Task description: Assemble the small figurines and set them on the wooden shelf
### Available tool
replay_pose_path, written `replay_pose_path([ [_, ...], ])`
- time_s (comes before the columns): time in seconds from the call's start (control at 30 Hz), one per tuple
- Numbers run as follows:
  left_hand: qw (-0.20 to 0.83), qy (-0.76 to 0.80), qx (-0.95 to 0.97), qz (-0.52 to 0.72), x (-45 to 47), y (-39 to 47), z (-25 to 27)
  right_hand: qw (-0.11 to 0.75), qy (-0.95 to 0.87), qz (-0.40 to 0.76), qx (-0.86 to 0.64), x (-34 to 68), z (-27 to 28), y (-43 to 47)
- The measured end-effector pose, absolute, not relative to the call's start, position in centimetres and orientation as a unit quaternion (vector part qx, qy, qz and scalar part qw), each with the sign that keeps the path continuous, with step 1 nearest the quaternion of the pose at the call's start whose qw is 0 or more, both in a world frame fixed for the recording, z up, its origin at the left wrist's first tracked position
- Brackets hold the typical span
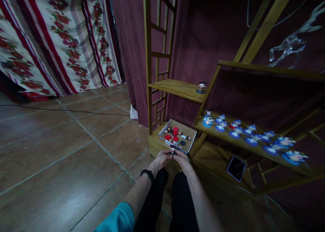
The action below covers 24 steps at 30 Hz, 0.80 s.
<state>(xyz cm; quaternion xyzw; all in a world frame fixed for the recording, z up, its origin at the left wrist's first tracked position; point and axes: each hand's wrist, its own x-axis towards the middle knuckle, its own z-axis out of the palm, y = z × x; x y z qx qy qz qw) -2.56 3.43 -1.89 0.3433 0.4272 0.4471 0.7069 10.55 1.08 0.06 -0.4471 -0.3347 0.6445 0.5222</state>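
Both my hands come together in front of an open cardboard box (194, 136). Between them a small figurine (173, 150) with black hair and a dark round base stands upright. My left hand (161, 158) pinches the base from the left, and my right hand (181, 159) closes on it from the other side. Inside the box lie several more figurines, red round bases (168, 137) and a dark round base (182, 143). A similar black-haired figurine (201, 86) stands on the middle shelf (177, 88) above.
Several blue-and-white figurines (236, 132) stand in rows on the right shelf (266, 150). Below them lies a phone (236, 168). A clear glass-like animal ornament (289, 47) stands on the upper shelf. A black cable (63, 109) crosses the tiled floor (76, 157) at left.
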Motion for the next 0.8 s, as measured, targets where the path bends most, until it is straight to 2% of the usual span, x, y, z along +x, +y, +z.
replay_pose_path([
  [0.8,0.699,0.429,0.326,0.471,-2.4,3.5,-2.4,0.518,-0.322,0.656,-0.445,10.8,-1.6,1.8],
])
